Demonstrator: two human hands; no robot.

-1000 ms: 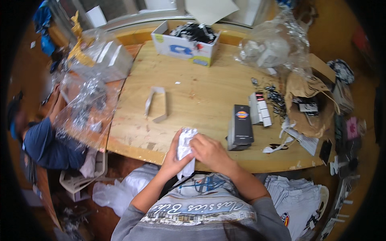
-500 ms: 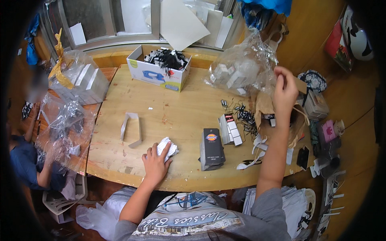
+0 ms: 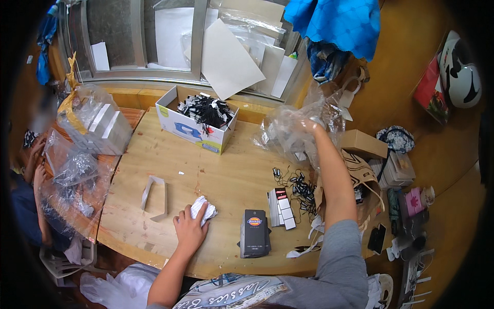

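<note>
Near the table's front edge, my left hand (image 3: 190, 227) grips a crumpled white paper wad (image 3: 205, 210) against the wood. My right hand (image 3: 309, 125) reaches far forward into a clear plastic bag (image 3: 272, 121) with small white boxes or bundles inside. Film and blur hide its fingers. Between my arms lie a stack of black printed tags (image 3: 254, 234) and a stack of white label cards (image 3: 281, 208). Beside them is a tangle of black strings (image 3: 303, 193). A bent cardboard strip (image 3: 156, 198) stands left of my left hand.
An open carton (image 3: 193, 135) heaped with black-and-white tag strings stands at the back. A brown paper bag (image 3: 364, 172) and a cardboard box (image 3: 364, 143) are at the right. At the left, a bag of white boxes (image 3: 105, 131) stands near another person (image 3: 38, 211).
My right hand has moved forward and left, from above the paper bag into the clear plastic bag. My left hand stays on the paper wad. The whole view has shifted.
</note>
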